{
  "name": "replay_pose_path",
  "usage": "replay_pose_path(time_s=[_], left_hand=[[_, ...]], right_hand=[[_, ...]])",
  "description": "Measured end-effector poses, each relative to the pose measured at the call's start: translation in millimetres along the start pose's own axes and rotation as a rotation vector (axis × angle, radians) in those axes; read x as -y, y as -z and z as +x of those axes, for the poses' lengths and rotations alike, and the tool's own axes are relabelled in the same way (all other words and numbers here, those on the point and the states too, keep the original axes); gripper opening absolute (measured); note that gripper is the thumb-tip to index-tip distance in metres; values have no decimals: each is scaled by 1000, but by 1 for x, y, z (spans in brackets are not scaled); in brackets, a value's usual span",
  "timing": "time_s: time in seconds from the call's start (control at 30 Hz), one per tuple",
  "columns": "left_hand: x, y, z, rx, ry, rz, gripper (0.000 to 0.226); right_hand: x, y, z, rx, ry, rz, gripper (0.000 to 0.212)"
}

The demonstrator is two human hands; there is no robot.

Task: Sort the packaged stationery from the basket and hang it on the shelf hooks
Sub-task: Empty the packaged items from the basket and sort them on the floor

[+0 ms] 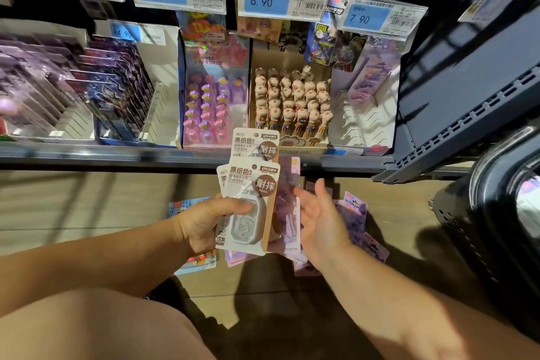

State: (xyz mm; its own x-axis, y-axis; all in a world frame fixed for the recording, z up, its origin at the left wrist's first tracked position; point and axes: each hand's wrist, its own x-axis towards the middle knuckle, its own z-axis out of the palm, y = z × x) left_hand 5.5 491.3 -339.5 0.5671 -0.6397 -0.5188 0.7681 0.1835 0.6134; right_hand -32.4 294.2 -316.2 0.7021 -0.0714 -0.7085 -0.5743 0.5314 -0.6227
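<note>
My left hand grips a fanned stack of white-and-brown correction tape packs, thumb across the front blister. A purple pack stands just behind them. My right hand hovers beside the stack with fingers spread, palm toward the packs, holding nothing. More purple and pink packs lie scattered on the floor below my hands. The black basket stands at the right.
The shelf edge runs across in front of me, carrying display boxes of pens: purple-topped ones and pig-topped ones. Price tags hang above. A dark shelf upright slants at the right. My knees fill the foreground.
</note>
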Motion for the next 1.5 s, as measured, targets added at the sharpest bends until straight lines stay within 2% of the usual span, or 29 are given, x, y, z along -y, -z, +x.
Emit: replay_pose_path(time_s=[0.3,0.47,0.6,0.63,0.73,0.8,0.9,0.93,0.97,1.03,1.07,1.1,1.17,1.27,1.33,1.43,1.5], left_hand=[[3,35,-8,-115,-38,61,95],[1,46,-15,-146,-69,84,86],[11,62,-24,-209,-17,105,96],[15,68,-29,-237,-5,93,95],[25,93,-48,-360,7,50,92],[31,111,-60,-465,14,28,82],[36,133,-71,-599,6,-45,62],[37,138,-73,-614,8,-48,61],[38,144,-75,-630,6,-48,62],[39,153,-78,-662,1,-46,56],[40,159,-79,-673,8,-52,52],[41,163,-81,-694,20,-56,52],[45,173,-82,-753,62,-30,55],[53,192,-82,-889,153,167,49],[51,195,-80,-1015,219,358,49],[24,159,-76,-1197,300,816,34],[4,125,-64,-1098,255,1019,41]], right_hand=[[26,56,20,-276,-27,-111,53],[31,63,20,-306,-100,-374,51],[21,77,29,-335,-44,-449,69],[15,86,41,-322,-28,-464,68],[14,45,29,-285,-17,-526,55],[11,30,30,-223,-25,-596,65],[4,9,31,-118,-42,-700,106],[3,3,30,-104,-26,-717,109],[1,-2,33,-84,-27,-733,101],[-1,-16,30,-4,-33,-745,58],[-3,-20,31,23,-31,-752,44],[-3,-24,30,58,-30,-757,39],[-3,-31,28,90,-22,-769,46],[-1,-38,25,109,9,-774,56],[0,-43,24,111,33,-769,53],[2,-50,22,107,66,-757,40],[6,-53,19,79,84,-779,38]])
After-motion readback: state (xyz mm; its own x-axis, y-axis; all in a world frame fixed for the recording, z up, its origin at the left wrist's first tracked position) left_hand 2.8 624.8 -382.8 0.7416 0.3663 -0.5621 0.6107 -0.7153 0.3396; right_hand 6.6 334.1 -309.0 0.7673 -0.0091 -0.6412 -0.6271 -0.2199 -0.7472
